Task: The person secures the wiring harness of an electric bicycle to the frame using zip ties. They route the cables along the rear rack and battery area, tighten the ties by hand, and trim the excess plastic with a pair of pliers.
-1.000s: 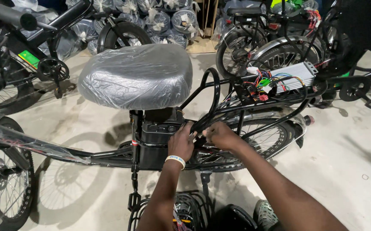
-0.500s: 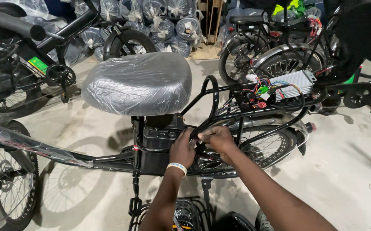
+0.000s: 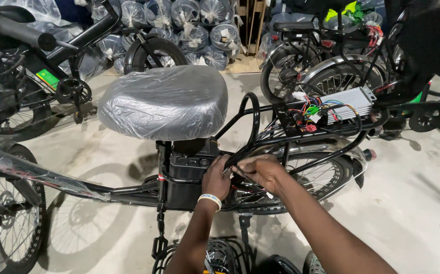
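A black electric bicycle stands side-on, its wide saddle [image 3: 164, 101] wrapped in clear plastic. Under the saddle sits a black battery box [image 3: 189, 167]. My left hand [image 3: 216, 177], with a white wristband, rests against the back of that box, fingers curled on a black cable [image 3: 240, 156]. My right hand [image 3: 260, 170] is right beside it, fingers closed on the same bundle of cables by the rear frame tubes. The fingertips of both hands are partly hidden by the tubes.
A silver controller box [image 3: 344, 104] with coloured wires [image 3: 308, 114] lies on the rear rack. Other bicycles stand at left [image 3: 32, 76] and back right [image 3: 331, 56]. Plastic-wrapped wheels [image 3: 194, 30] are stacked at the back. The floor is bare concrete.
Both hands have stayed at the cables behind the battery box, shifting only slightly. My head has moved a little, so the bicycle sits differently in view.
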